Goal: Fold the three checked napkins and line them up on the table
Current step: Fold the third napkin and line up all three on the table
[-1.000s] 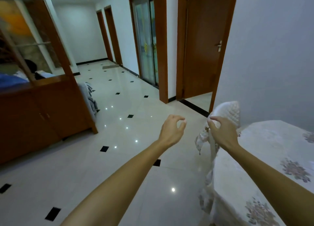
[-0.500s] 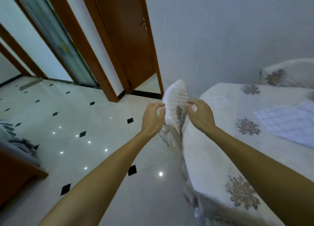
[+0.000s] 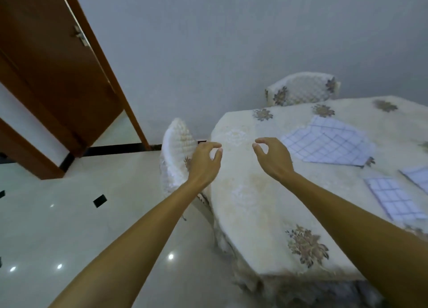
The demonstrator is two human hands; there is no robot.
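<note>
Three white napkins with blue checks lie on the cream floral tablecloth [image 3: 254, 192]. The largest napkin [image 3: 326, 143] is spread loosely toward the far side. A smaller folded-looking napkin [image 3: 391, 199] lies near the right, and a third napkin [image 3: 416, 178] is cut off by the right edge. My left hand [image 3: 203, 164] hovers at the table's left edge, in front of a covered chair back, fingers loosely curled and empty. My right hand [image 3: 273, 157] hovers above the cloth left of the large napkin, also empty with relaxed curled fingers.
A chair with a quilted white cover [image 3: 178, 150] stands tight against the table's left end. Another covered chair [image 3: 301, 90] is at the far side by the grey wall. A brown wooden door [image 3: 53, 60] and glossy tiled floor [image 3: 69, 226] lie left.
My view has swung right, bringing the table and napkins into sight. Both hands let go of the chair's cover and moved over the table's left end.
</note>
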